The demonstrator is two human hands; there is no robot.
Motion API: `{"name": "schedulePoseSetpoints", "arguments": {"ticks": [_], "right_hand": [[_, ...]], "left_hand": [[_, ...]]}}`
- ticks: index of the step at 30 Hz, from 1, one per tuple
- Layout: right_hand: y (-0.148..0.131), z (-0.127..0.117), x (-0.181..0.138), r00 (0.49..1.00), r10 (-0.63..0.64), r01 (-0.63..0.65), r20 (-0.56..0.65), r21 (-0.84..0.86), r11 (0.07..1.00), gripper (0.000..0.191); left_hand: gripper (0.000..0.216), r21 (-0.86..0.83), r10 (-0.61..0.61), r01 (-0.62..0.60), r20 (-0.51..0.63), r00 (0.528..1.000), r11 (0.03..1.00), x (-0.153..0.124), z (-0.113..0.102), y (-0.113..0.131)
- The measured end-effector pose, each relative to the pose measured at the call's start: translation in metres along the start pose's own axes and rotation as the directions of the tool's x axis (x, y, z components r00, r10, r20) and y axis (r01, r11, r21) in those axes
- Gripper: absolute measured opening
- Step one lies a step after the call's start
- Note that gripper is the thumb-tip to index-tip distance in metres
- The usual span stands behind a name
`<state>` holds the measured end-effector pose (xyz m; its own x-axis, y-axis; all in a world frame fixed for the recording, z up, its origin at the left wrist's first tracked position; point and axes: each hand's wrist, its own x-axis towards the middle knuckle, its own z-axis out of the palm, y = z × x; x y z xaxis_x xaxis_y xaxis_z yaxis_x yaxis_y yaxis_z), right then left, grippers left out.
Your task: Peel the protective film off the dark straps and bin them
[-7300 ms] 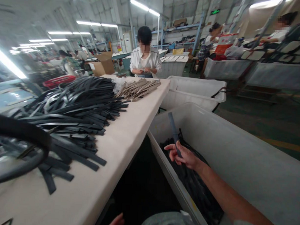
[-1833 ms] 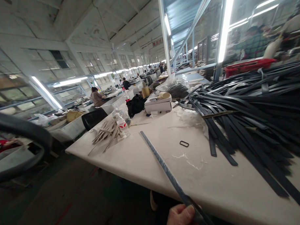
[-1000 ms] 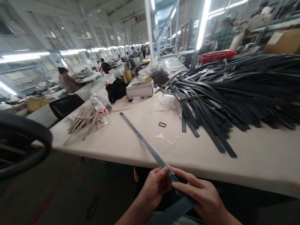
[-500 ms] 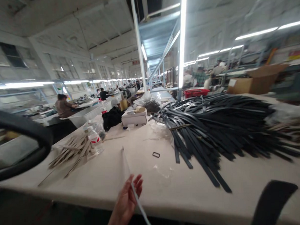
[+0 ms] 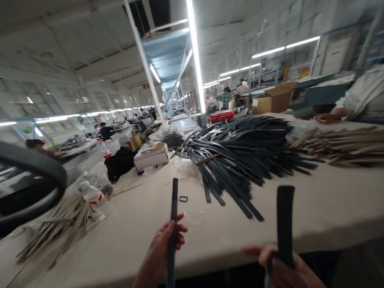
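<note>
My left hand pinches a long dark strap between thumb and fingers. That strap stands upright in front of the table, its lower part running out of view. At the lower right, my right hand is closed around a wider-looking black strap end. The fingers there are blurred, and something small and dark at them is unclear. A black rectangular buckle lies on the table just beyond my left hand. Behind it spreads a big heap of black straps. A dark curved band looms close at the left edge.
Beige strips and a clear bottle lie on the left of the pale table. Farther back are a white box, black cloth and a red tray. At right, another person's hand rests near more beige strips.
My view has swung right. The strap in my left hand has turned from edge-on to flat side showing. My right hand has come into view with the black strap end.
</note>
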<state>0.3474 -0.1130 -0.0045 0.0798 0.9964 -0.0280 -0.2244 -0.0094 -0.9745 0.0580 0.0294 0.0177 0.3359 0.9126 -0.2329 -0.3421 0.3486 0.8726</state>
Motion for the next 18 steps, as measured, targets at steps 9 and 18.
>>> {"name": "schedulePoseSetpoints", "arguments": {"ticks": [9,18], "right_hand": [[-0.04,-0.001,0.032,0.99,-0.141,0.141,-0.016,0.019,0.99,0.036],[-0.04,-0.005,0.012,0.979,-0.175,0.178,-0.103,0.02,0.984,0.034]], "left_hand": [[0.057,0.385,-0.413,0.251,0.428,0.804,0.888,-0.031,0.051,-0.069],[0.051,0.469,-0.462,0.245,0.431,0.775,0.848,-0.037,0.077,-0.07]]}}
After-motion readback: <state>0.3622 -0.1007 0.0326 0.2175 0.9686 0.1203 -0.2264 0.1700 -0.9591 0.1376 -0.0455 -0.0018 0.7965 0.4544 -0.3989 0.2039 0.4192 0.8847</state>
